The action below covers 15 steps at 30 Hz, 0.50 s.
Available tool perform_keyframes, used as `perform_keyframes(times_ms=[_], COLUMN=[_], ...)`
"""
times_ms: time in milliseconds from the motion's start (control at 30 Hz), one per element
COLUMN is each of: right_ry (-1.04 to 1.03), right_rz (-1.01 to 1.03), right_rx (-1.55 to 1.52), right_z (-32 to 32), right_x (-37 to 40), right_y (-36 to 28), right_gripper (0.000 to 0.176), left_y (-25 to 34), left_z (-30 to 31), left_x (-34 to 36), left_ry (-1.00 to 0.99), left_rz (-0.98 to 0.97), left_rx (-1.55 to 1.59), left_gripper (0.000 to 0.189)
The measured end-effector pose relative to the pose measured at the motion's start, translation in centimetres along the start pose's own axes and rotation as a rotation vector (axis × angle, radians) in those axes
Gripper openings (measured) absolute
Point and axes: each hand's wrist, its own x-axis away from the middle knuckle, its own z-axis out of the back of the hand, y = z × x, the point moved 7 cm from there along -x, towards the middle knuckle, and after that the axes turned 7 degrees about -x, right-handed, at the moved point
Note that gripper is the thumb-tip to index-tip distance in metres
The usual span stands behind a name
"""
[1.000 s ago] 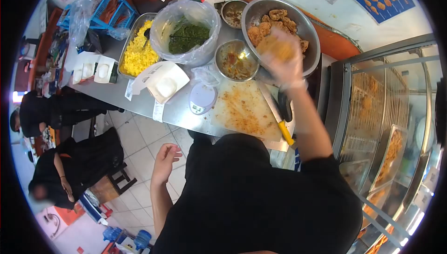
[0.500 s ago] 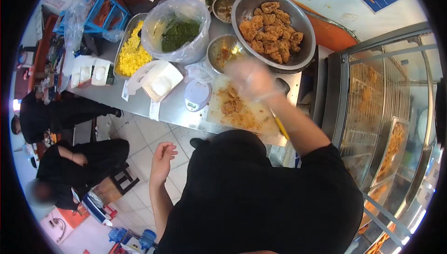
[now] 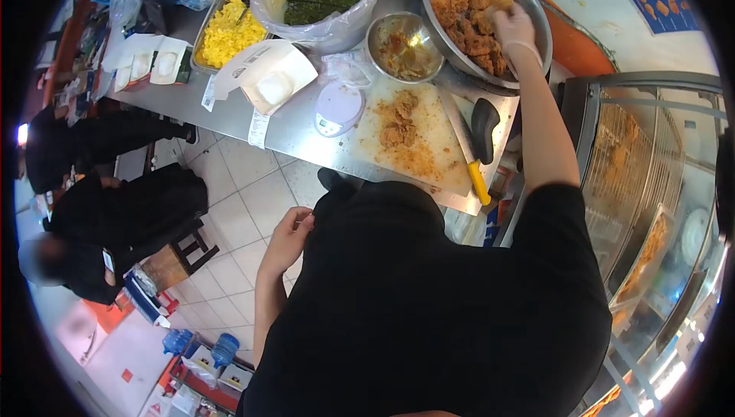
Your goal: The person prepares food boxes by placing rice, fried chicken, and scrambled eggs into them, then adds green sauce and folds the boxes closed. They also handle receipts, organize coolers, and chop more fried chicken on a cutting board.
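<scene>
My right hand (image 3: 516, 28), in a clear glove, reaches into a large metal bowl (image 3: 545, 42) of fried chicken. Its fingers are closed around a piece of fried chicken (image 3: 499, 1) near the top of the heap; the fingertips are partly covered. My left hand (image 3: 288, 239) is bare and hangs low beside my black clothing, fingers curled together, with nothing visible in them. In front of me, chopped fried chicken (image 3: 400, 122) and crumbs lie on a cutting board (image 3: 375, 155). A knife with a yellow handle (image 3: 478, 181) rests along the board's right side, beside a black curved object (image 3: 484, 128).
A small bowl with sauce remains (image 3: 406, 48), a kitchen scale (image 3: 339, 109), a box with white rice (image 3: 274, 88), a bag-lined tub of greens (image 3: 321, 2) and a tray of yellow food (image 3: 230, 34) stand leftward. At right is a glass display case (image 3: 628, 149). Two people sit at left.
My right hand has moved from above the cutting board up and right into the chicken bowl. My left hand's fingers have curled in beside my clothing. The view has shifted.
</scene>
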Motion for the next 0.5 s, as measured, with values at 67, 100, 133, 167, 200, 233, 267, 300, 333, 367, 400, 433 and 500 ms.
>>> perform_keyframes(times_ms=[67,100,133,167,200,233,267,300,333,367,400,433,500], right_ry=[0.219,0.334,0.374,0.423,0.388,0.353,0.344,0.330,0.143,-0.044,-0.023,-0.043,0.079], right_rz=[0.023,0.110,0.124,0.142,0.251,0.359,0.405,0.446,0.307,0.165,0.153,0.125,0.126], right_rx=[-0.140,0.075,0.002,-0.073,0.012,0.097,0.246,0.395,0.567,0.724,0.720,0.700,0.651], right_z=[3.5,4.7,4.4,3.8,2.4,0.3,-2.5,-5.4,-8.8,-11.2,-10.2,-8.7,-5.9], right_x=[5.6,9.1,13.0,16.5,19.3,22.1,24.7,27.1,28.8,29.8,29.6,29.3,29.3], right_y=[-3.9,-5.8,-6.6,-7.1,-7.0,-5.7,-3.0,-0.7,0.9,2.1,1.1,-0.4,1.3], right_gripper=[0.049,0.048,0.046,0.044,0.045,0.046,0.048,0.050,0.050,0.050,0.050,0.049,0.056], left_y=[-0.5,-0.5,-0.4,-0.4,-0.3,0.1,1.6,2.8,4.1,5.3,6.4,7.4,8.1], left_z=[0.8,1.5,2.0,2.4,2.8,3.0,3.0,3.1,3.0,3.1,3.3,3.7,4.3], left_x=[-0.6,-1.1,-1.5,-2.0,-2.7,-3.5,-3.9,-4.3,-4.7,-5.3,-5.7,-5.9,-6.1], left_ry=[-0.010,-0.006,-0.002,-0.024,-0.036,-0.045,-0.070,-0.088,-0.108,-0.122,-0.128,-0.124,-0.122], left_rz=[-0.035,-0.028,-0.025,-0.026,-0.031,-0.042,-0.112,-0.127,-0.147,-0.171,-0.187,-0.237,-0.272], left_rx=[-0.070,-0.086,-0.106,-0.120,-0.206,-0.293,-0.345,-0.359,-0.380,-0.402,-0.420,-0.424,-0.437], left_gripper=[0.026,0.027,0.027,0.027,0.028,0.028,0.028,0.028,0.027,0.027,0.027,0.028,0.029])
